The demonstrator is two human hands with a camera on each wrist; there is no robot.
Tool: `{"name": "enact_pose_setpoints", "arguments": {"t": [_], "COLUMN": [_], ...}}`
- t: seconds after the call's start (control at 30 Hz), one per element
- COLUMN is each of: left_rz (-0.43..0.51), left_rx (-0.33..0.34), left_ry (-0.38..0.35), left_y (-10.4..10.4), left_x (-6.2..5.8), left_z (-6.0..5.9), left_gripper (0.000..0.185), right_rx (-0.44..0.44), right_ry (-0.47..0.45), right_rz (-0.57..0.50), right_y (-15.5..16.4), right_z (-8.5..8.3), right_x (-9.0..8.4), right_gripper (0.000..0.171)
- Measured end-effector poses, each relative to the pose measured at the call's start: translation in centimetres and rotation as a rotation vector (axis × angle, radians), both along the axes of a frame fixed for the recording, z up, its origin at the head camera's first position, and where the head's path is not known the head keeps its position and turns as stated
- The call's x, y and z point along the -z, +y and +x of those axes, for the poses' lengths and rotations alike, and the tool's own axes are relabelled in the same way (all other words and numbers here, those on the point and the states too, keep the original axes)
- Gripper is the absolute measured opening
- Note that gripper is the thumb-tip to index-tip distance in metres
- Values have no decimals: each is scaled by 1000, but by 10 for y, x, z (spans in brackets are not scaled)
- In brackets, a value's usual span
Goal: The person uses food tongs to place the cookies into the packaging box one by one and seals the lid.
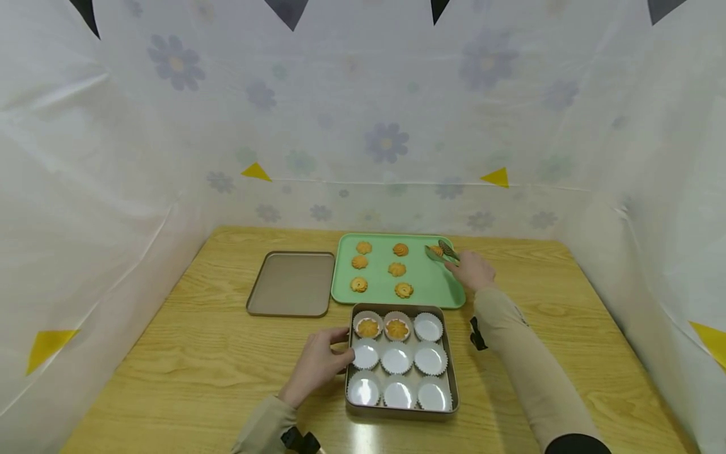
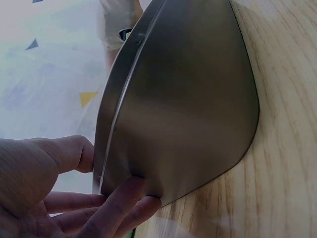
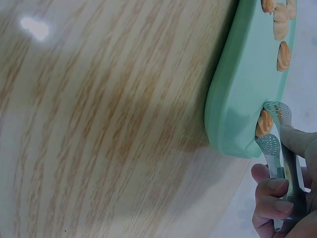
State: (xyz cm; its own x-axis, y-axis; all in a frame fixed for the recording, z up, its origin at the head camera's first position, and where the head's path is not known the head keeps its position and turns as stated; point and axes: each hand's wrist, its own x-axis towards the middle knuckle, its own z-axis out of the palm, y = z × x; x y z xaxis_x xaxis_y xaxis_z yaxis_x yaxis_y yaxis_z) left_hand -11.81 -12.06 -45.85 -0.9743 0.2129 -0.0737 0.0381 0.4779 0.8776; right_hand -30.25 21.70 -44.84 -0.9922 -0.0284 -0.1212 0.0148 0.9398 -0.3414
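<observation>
My right hand (image 1: 475, 271) holds metal serving tongs (image 3: 292, 173) with perforated ends. Those ends stand on either side of a swirled cookie (image 3: 264, 123) at the far right corner of the green tray (image 1: 428, 277). My left hand (image 1: 319, 364) grips the left side of a square brown baking tin (image 1: 403, 413), thumb at the rim and fingers against the outer wall, as the left wrist view shows. White paper cups (image 1: 396, 358) fill the tin in rows. Flower-shaped cookies (image 1: 396, 329) sit in two cups of the far row; the other cups hold nothing.
Several more cookies (image 1: 397, 269) lie in columns on the green tray. A flat brown lid or tray (image 1: 293, 284) is left of it on the wooden table (image 1: 187, 372). White flowered sheeting (image 1: 386, 142) encloses the back and sides.
</observation>
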Motion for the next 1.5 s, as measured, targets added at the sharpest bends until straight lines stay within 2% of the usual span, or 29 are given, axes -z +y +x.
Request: {"name": "enact_pose_setpoints", "arguments": {"t": [0.27, 0.73, 0.93, 1.1, 1.5], "left_rz": [7, -4, 15, 8, -11], "left_rx": [0, -8, 1, 2, -2], "left_ry": [-9, 8, 27, 22, 31], "left_y": [0, 0, 1, 1, 0], "left_x": [1, -1, -2, -2, 1], "left_z": [0, 1, 1, 0, 0], "left_gripper": [55, 55, 53, 53, 53], "right_rx": [1, 23, 15, -12, -33], "right_ry": [11, 31, 56, 76, 85], "right_rz": [-1, 10, 9, -8, -20], "right_y": [-1, -2, 0, 2, 9], "right_z": [1, 4, 8, 14, 26], "right_x": [-1, 0, -2, -4, -7], "right_gripper": [35, 37, 41, 36, 35]}}
